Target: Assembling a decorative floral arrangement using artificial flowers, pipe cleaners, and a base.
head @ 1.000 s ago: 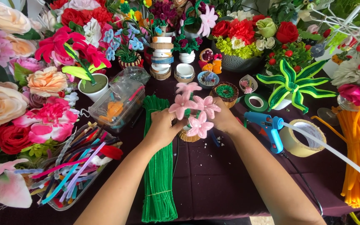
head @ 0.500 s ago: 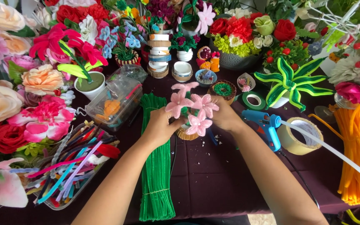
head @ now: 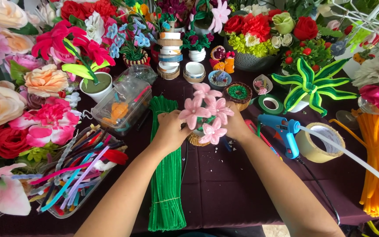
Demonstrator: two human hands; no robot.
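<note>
Holding a small pot of pink pipe-cleaner flowers (head: 205, 115) between both hands at the worktop (head: 224, 193) centre.
The left hand (head: 170, 130) and right hand (head: 235, 123) are closed around it; green pipe cleaners (head: 166, 175) lie at seven o'clock, a blue glue gun (head: 282, 131) at three o'clock.

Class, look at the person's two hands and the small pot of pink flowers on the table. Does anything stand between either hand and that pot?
Nothing visible does. The left hand and the right hand already touch the pot of pink flowers from either side. The green pipe cleaner bundle lies under the left forearm, not between hand and pot.
</note>
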